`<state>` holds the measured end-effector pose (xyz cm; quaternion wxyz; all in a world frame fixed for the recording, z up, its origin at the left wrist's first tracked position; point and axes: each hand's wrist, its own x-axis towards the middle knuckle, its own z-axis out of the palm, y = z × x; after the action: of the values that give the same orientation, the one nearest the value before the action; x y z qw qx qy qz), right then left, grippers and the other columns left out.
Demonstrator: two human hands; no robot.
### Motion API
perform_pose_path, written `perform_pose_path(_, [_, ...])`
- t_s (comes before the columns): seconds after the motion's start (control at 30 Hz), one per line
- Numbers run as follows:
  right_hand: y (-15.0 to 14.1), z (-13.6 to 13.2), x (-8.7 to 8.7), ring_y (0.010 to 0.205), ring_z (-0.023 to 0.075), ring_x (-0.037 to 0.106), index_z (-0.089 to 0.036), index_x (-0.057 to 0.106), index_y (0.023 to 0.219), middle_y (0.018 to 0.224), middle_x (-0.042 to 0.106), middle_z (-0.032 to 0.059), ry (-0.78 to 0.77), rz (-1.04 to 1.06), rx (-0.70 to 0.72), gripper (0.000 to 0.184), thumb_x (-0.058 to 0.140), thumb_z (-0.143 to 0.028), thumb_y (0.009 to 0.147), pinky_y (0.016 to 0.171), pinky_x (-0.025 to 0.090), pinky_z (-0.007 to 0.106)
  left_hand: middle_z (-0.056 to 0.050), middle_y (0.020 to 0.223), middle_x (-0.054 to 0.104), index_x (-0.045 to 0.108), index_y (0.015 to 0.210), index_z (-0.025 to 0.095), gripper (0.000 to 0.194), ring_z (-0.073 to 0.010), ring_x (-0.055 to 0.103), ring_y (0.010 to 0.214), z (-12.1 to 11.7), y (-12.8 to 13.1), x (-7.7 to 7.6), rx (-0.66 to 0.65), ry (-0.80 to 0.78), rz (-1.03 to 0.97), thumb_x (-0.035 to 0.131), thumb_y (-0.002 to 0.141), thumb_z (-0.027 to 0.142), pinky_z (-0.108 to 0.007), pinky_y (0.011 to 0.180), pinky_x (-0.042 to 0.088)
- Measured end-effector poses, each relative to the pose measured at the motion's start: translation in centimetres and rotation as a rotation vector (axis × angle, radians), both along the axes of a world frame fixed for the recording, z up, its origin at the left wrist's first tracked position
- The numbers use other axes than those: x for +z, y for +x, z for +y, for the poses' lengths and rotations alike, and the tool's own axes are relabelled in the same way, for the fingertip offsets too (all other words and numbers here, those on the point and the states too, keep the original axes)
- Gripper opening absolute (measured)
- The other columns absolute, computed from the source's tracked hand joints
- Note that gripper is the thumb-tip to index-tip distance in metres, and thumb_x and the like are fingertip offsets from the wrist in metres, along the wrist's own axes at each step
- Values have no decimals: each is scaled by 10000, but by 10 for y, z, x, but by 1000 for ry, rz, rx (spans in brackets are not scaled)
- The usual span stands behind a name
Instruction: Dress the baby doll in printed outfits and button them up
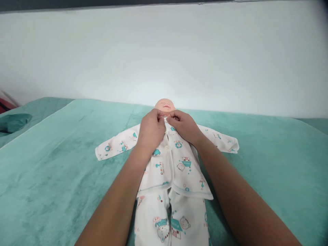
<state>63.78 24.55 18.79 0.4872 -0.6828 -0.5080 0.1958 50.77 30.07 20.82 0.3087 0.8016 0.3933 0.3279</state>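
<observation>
A baby doll (pixel 165 104) lies on its back on a teal blanket (pixel 64 164), head away from me. It wears a white printed jacket (pixel 176 164) with sleeves spread out and matching trousers (pixel 170 222). My left hand (pixel 151 131) and my right hand (pixel 185 127) meet at the jacket's collar just under the doll's chin. Both have their fingers curled and pinch the collar edges together. A small white button (pixel 167 147) shows lower on the jacket front.
A white wall (pixel 164 54) rises behind the blanket-covered surface. A darker teal cloth (pixel 14 122) lies at the far left edge, with something red (pixel 3 104) behind it.
</observation>
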Motion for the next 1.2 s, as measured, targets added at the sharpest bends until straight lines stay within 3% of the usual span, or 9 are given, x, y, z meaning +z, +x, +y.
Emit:
perform_pose_path(0.27, [4,-2,-1,718,146,462,-206,604,779,757,543,-26,6,55,27,158,566,-356,815,688,354,299,-76,839,667,591,738,196,83,-222,637,839,1,-4,9,-22,-103,102,604,809,237,-321,725,480])
perform_pose_path(0.47, [7,-6,0,691,140,446,-207,569,727,726,523,-24,22,50,53,203,553,-367,851,665,344,297,-34,755,654,574,685,197,95,-182,613,757,1,-3,6,-19,-126,12,586,771,160,-293,679,464])
perform_pose_path(0.67, [5,-6,1,640,128,458,-220,637,851,696,531,-36,6,54,6,158,626,-370,805,631,347,290,-30,790,701,640,748,190,115,-150,605,715,3,-4,2,-60,-86,-96,559,829,198,-288,706,487])
perform_pose_path(0.97, [8,-5,-2,695,127,507,-205,644,876,788,588,-5,69,205,27,162,679,-287,740,625,399,274,-43,891,736,696,847,197,187,-164,658,778,2,-3,5,-21,-168,-156,602,712,108,-283,720,534])
perform_pose_path(1.2, [6,-5,0,752,124,519,-197,635,880,833,593,-9,72,201,22,196,689,-218,693,681,419,276,-53,931,734,695,882,196,242,-173,661,815,2,-4,5,-28,-181,-171,600,686,91,-294,749,547])
